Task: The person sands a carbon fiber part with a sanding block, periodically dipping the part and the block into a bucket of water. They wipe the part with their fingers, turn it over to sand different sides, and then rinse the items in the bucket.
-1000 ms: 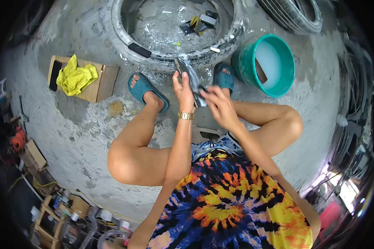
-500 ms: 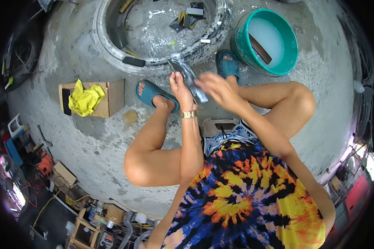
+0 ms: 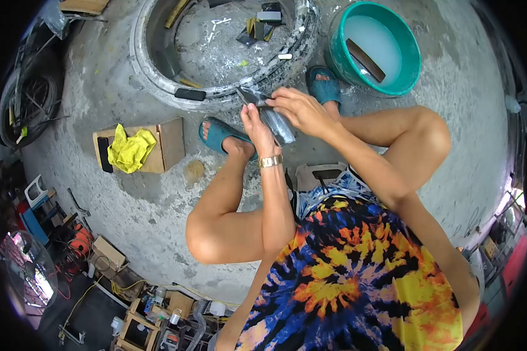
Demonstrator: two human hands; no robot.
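Note:
My left hand (image 3: 257, 130) grips the near-left side of a long, dark, glossy flat piece (image 3: 279, 126), whose surface is streaked whitish and looks wet. It slants from the ring's edge back toward my lap. On its upper part press the bent, bunched fingers of my right hand (image 3: 304, 112); whatever lies under those fingertips is too hidden to name. To the right, a teal bucket (image 3: 416, 55) holds cloudy liquid, with a dark brown curved strip (image 3: 366, 60) leaning inside it.
A large round ring (image 3: 153, 88) in front contains several dark and yellowish blocks (image 3: 257, 29). On its rim rests a black block (image 3: 190, 95). Left, a wooden box (image 3: 171, 143) carries a yellow cloth (image 3: 132, 150). Tools and a fan (image 3: 26, 269) crowd the lower left.
My right hand has moved up and left along the dark piece, its fingers now bent on the upper part. My left hand keeps its hold. The whole view has shifted slightly.

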